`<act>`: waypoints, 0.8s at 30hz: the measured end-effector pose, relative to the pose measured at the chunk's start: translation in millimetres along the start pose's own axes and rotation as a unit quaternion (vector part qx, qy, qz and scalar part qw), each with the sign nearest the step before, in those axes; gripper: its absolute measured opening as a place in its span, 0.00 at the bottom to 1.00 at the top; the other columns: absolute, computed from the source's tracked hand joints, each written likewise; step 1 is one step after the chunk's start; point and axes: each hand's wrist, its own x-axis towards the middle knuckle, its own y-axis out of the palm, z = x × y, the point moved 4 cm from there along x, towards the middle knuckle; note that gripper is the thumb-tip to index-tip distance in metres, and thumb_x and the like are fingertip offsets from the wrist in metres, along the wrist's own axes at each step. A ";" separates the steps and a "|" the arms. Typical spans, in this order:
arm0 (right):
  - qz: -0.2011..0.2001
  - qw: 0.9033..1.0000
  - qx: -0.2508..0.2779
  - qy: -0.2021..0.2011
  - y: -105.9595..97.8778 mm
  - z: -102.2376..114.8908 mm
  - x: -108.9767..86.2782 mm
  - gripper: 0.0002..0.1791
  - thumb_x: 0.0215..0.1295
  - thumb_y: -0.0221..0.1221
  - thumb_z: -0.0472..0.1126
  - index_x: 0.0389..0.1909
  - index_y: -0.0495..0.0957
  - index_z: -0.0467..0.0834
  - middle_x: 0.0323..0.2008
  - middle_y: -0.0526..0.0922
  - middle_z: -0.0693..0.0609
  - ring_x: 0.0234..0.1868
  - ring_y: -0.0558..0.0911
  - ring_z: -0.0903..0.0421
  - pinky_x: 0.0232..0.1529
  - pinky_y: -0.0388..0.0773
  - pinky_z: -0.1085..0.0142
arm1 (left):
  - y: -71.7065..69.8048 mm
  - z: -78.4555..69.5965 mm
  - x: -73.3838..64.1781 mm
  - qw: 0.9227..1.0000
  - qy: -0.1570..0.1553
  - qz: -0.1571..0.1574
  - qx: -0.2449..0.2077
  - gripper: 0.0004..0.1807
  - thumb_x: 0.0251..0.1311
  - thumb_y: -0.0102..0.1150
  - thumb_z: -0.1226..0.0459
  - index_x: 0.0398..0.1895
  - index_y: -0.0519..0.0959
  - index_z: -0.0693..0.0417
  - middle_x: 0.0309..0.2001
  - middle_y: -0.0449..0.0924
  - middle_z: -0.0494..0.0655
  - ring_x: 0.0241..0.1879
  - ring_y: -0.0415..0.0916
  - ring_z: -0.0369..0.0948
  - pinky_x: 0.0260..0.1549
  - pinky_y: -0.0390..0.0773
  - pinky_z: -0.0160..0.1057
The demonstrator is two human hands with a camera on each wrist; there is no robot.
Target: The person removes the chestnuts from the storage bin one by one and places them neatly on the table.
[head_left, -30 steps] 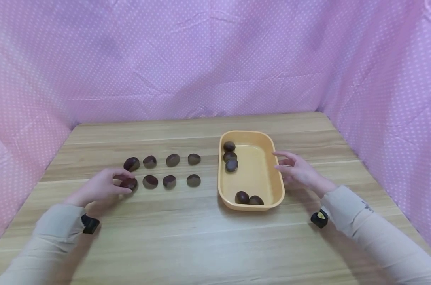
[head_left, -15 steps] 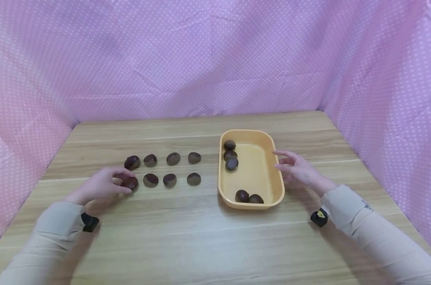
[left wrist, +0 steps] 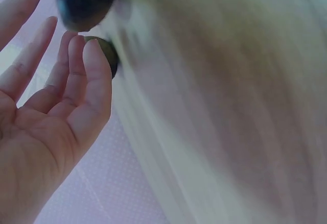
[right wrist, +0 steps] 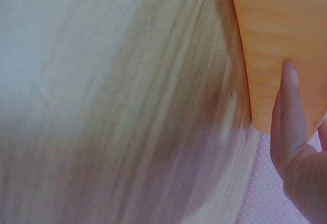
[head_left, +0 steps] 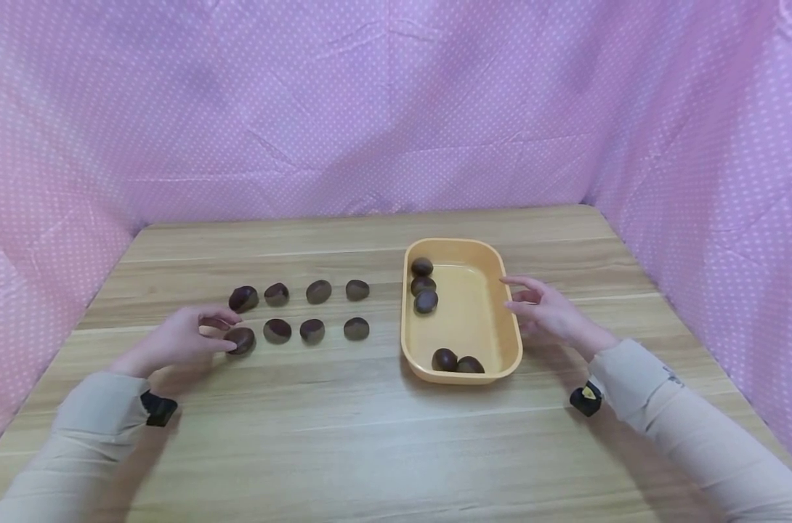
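Note:
My left hand (head_left: 183,339) is beside the leftmost chestnut (head_left: 240,341) of the front row, thumb and fingers spread apart. The thumb tip is close to that nut; contact cannot be made out. In the left wrist view one dark chestnut (left wrist: 86,2) sits above the fingers, and another chestnut (left wrist: 108,56) is partly hidden behind the fingertips. My right hand (head_left: 553,314) rests against the right wall of a yellow plastic tray (head_left: 464,305), fingertips at its rim. In the right wrist view its fingers lie nearly straight against the tray's outer side (right wrist: 271,45).
Two rows of chestnuts, back row (head_left: 318,292) and front row (head_left: 312,331), lie on the wooden table (head_left: 304,436) left of the tray. Inside the tray are three chestnuts (head_left: 423,285) along the left wall and two (head_left: 445,360) at the near end. A pink dotted cloth (head_left: 370,109) surrounds the table.
My left fingers have loosened from around the front-left chestnut and drawn back slightly to the left, leaving it on the table. The right hand has stayed at the tray.

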 end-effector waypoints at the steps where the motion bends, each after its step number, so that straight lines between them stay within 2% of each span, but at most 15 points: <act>1: 0.000 1.000 0.000 0.001 0.1 0.0 -0.1 0.36 0.67 0.55 0.36 0.72 0.51 0.41 0.51 0.69 0.37 0.38 0.80 0.60 0.44 0.81 0.59 | -1.7 -0.1 -0.7 1.000 -0.006 -0.004 0.001 0.22 0.50 0.69 0.63 0.48 0.77 0.63 0.48 0.80 0.58 0.43 0.73 0.29 0.41 0.79 0.31; 5: -0.001 1.000 0.007 0.006 0.3 -0.8 0.0 0.36 0.67 0.55 0.36 0.72 0.51 0.42 0.50 0.69 0.39 0.38 0.80 0.59 0.44 0.81 0.58 | -8.7 -5.6 -1.2 1.000 -0.011 -0.023 0.002 0.22 0.54 0.67 0.60 0.49 0.77 0.63 0.48 0.80 0.59 0.43 0.74 0.30 0.39 0.77 0.25; 11: -0.004 1.000 0.000 0.004 -0.2 -4.5 1.7 0.35 0.66 0.55 0.35 0.72 0.52 0.42 0.48 0.70 0.42 0.37 0.80 0.60 0.42 0.82 0.60 | -11.6 -20.2 -0.2 0.999 -0.011 -0.035 -0.015 0.22 0.56 0.65 0.58 0.50 0.76 0.64 0.49 0.79 0.60 0.43 0.76 0.29 0.39 0.77 0.25; 15: -0.004 1.000 -0.005 0.004 0.4 -5.8 1.6 0.35 0.66 0.55 0.36 0.72 0.52 0.42 0.49 0.70 0.40 0.36 0.80 0.59 0.42 0.82 0.61 | -9.7 -29.5 0.2 0.999 0.000 -0.033 -0.033 0.22 0.56 0.65 0.60 0.50 0.76 0.65 0.50 0.78 0.62 0.45 0.76 0.30 0.41 0.78 0.26; 20: -0.002 1.000 0.002 0.004 0.5 -4.6 0.6 0.36 0.66 0.55 0.35 0.72 0.51 0.42 0.52 0.69 0.37 0.38 0.80 0.58 0.44 0.81 0.58 | -7.5 -41.4 4.1 0.998 0.020 -0.048 -0.025 0.19 0.56 0.66 0.62 0.48 0.78 0.63 0.48 0.80 0.59 0.43 0.75 0.25 0.42 0.77 0.24; 24: -0.003 1.000 -0.007 -0.004 -0.1 -2.5 0.0 0.36 0.66 0.55 0.36 0.72 0.51 0.41 0.52 0.69 0.35 0.38 0.80 0.59 0.44 0.82 0.59 | -5.9 -52.1 6.6 0.998 0.031 -0.054 -0.021 0.19 0.55 0.66 0.62 0.48 0.78 0.63 0.46 0.80 0.59 0.43 0.74 0.27 0.44 0.80 0.31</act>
